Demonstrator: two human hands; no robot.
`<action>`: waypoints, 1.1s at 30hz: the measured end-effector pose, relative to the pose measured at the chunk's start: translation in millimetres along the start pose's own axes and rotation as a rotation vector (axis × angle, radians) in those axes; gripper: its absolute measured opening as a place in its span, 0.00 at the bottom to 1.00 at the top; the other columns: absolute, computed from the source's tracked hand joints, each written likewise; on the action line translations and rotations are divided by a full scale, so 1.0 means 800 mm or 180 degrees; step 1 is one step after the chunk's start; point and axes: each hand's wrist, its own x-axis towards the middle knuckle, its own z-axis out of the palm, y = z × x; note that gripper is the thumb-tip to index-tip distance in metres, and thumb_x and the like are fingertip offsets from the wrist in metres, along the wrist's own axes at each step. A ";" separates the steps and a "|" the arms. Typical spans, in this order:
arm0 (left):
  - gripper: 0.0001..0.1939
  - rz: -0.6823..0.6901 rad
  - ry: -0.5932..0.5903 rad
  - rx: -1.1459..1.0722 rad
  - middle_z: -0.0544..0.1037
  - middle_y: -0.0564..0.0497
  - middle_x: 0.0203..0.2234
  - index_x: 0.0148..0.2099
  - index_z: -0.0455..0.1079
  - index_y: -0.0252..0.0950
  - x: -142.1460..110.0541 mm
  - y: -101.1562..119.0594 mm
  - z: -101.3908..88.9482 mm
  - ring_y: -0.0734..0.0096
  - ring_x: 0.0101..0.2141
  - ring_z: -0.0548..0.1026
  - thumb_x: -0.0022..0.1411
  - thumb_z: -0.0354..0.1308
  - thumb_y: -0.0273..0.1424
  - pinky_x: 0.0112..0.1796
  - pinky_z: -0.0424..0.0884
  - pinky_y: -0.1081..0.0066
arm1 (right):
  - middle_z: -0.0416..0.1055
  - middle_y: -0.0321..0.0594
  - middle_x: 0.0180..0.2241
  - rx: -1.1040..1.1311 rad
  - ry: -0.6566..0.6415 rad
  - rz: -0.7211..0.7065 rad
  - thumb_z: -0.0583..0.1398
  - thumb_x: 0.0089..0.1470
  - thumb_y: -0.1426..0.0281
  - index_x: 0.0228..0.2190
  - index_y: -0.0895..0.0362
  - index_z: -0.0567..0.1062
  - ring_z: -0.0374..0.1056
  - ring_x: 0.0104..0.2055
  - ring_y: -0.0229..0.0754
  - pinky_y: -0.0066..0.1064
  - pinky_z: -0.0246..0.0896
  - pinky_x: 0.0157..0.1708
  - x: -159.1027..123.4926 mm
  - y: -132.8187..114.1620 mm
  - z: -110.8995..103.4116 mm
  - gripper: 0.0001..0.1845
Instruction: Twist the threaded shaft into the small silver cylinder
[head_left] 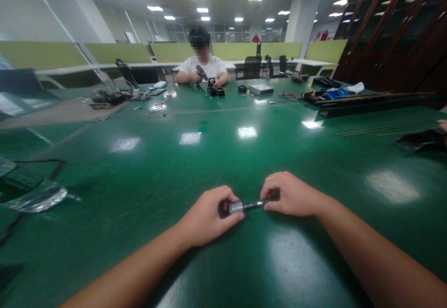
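our left hand (208, 217) pinches a silver cylinder (236, 207) and our right hand (292, 194) pinches the far end of the thin dark shaft (253, 205) running from it between them, over the green desk (209, 164).

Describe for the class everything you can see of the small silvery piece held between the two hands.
The silvery piece looks metallic: a smooth, wider cylinder with a narrower, darker, shiny shaft running out of it. It lies roughly level, shaft to the right. The left hand grips the cylinder; the right hand pinches the shaft's far end, hiding its tip. Whether it touches the green table is unclear.
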 end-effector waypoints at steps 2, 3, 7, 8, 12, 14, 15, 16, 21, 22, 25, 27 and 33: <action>0.08 -0.0012 -0.0012 -0.0004 0.73 0.52 0.29 0.37 0.69 0.35 0.000 0.000 0.000 0.70 0.30 0.71 0.59 0.62 0.34 0.32 0.64 0.72 | 0.75 0.36 0.29 -0.0026 0.0003 0.0082 0.67 0.45 0.73 0.29 0.56 0.80 0.70 0.33 0.38 0.29 0.60 0.35 -0.002 0.002 -0.003 0.04; 0.08 -0.0018 -0.0016 -0.0002 0.73 0.52 0.29 0.37 0.69 0.35 0.000 0.000 0.000 0.70 0.30 0.71 0.59 0.62 0.34 0.32 0.64 0.72 | 0.75 0.36 0.29 -0.0021 0.0001 0.0124 0.67 0.45 0.73 0.29 0.56 0.80 0.70 0.33 0.38 0.29 0.60 0.35 -0.003 0.004 -0.005 0.04; 0.08 -0.0019 -0.0021 -0.0017 0.74 0.52 0.30 0.37 0.70 0.35 0.001 0.000 0.000 0.70 0.30 0.71 0.59 0.62 0.34 0.32 0.64 0.72 | 0.75 0.36 0.30 0.0067 -0.0043 0.0198 0.67 0.46 0.71 0.30 0.56 0.80 0.70 0.32 0.38 0.28 0.61 0.34 -0.005 0.008 -0.009 0.05; 0.08 -0.0010 -0.0020 -0.0027 0.74 0.52 0.30 0.37 0.70 0.35 0.001 0.000 0.000 0.70 0.30 0.71 0.59 0.62 0.34 0.32 0.64 0.73 | 0.75 0.36 0.30 0.0078 -0.0058 0.0188 0.68 0.46 0.71 0.29 0.56 0.80 0.70 0.32 0.38 0.28 0.61 0.34 -0.006 0.008 -0.008 0.05; 0.08 0.0010 -0.0014 -0.0025 0.73 0.52 0.29 0.37 0.70 0.35 0.001 0.000 0.001 0.70 0.30 0.71 0.60 0.62 0.34 0.32 0.64 0.73 | 0.76 0.35 0.29 0.0052 -0.0068 0.0152 0.68 0.46 0.71 0.29 0.56 0.80 0.70 0.33 0.38 0.28 0.60 0.34 -0.005 0.006 -0.004 0.04; 0.08 0.0009 -0.0008 -0.0002 0.73 0.53 0.29 0.36 0.69 0.35 0.002 0.000 0.001 0.70 0.30 0.71 0.59 0.62 0.34 0.32 0.64 0.73 | 0.75 0.35 0.29 0.0066 -0.0026 0.0146 0.68 0.46 0.71 0.29 0.56 0.80 0.70 0.32 0.38 0.28 0.60 0.33 -0.003 0.002 0.000 0.04; 0.07 0.0010 0.0000 0.0006 0.73 0.53 0.29 0.36 0.69 0.35 0.002 0.000 0.001 0.70 0.30 0.70 0.59 0.62 0.33 0.32 0.64 0.73 | 0.75 0.35 0.28 0.0079 0.0001 0.0122 0.68 0.46 0.71 0.29 0.56 0.80 0.69 0.31 0.37 0.28 0.59 0.33 -0.001 0.001 0.003 0.04; 0.07 0.0016 0.0008 0.0015 0.73 0.53 0.29 0.36 0.69 0.35 0.002 0.000 0.002 0.71 0.30 0.70 0.59 0.62 0.33 0.32 0.63 0.73 | 0.75 0.35 0.28 0.0086 0.0036 0.0087 0.68 0.47 0.71 0.29 0.56 0.80 0.69 0.31 0.37 0.28 0.59 0.33 0.000 -0.001 0.005 0.04; 0.09 0.0013 0.0090 0.0065 0.71 0.54 0.28 0.36 0.68 0.35 0.002 -0.002 0.003 0.71 0.29 0.69 0.57 0.64 0.33 0.31 0.62 0.73 | 0.77 0.35 0.28 0.0053 0.0232 -0.0096 0.69 0.48 0.71 0.30 0.55 0.81 0.69 0.34 0.39 0.31 0.58 0.39 0.008 -0.003 0.018 0.04; 0.09 0.0016 0.0101 0.0062 0.71 0.54 0.28 0.36 0.68 0.35 0.002 -0.002 0.004 0.71 0.29 0.69 0.56 0.64 0.33 0.31 0.62 0.73 | 0.77 0.35 0.29 0.0087 0.0264 -0.0123 0.69 0.49 0.70 0.31 0.55 0.81 0.69 0.34 0.39 0.32 0.58 0.39 0.010 -0.002 0.020 0.04; 0.09 0.0082 0.0112 0.0012 0.71 0.54 0.29 0.37 0.69 0.35 0.002 -0.004 0.005 0.70 0.29 0.69 0.56 0.65 0.32 0.31 0.63 0.73 | 0.78 0.36 0.30 0.0199 0.0311 -0.0253 0.70 0.49 0.67 0.32 0.54 0.82 0.68 0.35 0.40 0.32 0.57 0.40 0.015 -0.005 0.030 0.06; 0.09 0.0134 0.0142 0.0003 0.72 0.53 0.30 0.38 0.69 0.35 0.003 -0.005 0.005 0.70 0.30 0.70 0.56 0.64 0.31 0.32 0.63 0.72 | 0.78 0.36 0.30 0.0191 0.0349 -0.0306 0.69 0.50 0.66 0.32 0.53 0.82 0.68 0.35 0.40 0.33 0.56 0.39 0.019 -0.009 0.038 0.06; 0.10 0.0193 0.0242 0.0033 0.72 0.53 0.32 0.39 0.70 0.36 0.002 -0.010 0.006 0.69 0.32 0.70 0.54 0.65 0.27 0.33 0.64 0.71 | 0.78 0.35 0.31 0.0188 0.0410 -0.0234 0.71 0.46 0.67 0.33 0.53 0.81 0.69 0.36 0.40 0.33 0.56 0.41 0.020 -0.016 0.048 0.09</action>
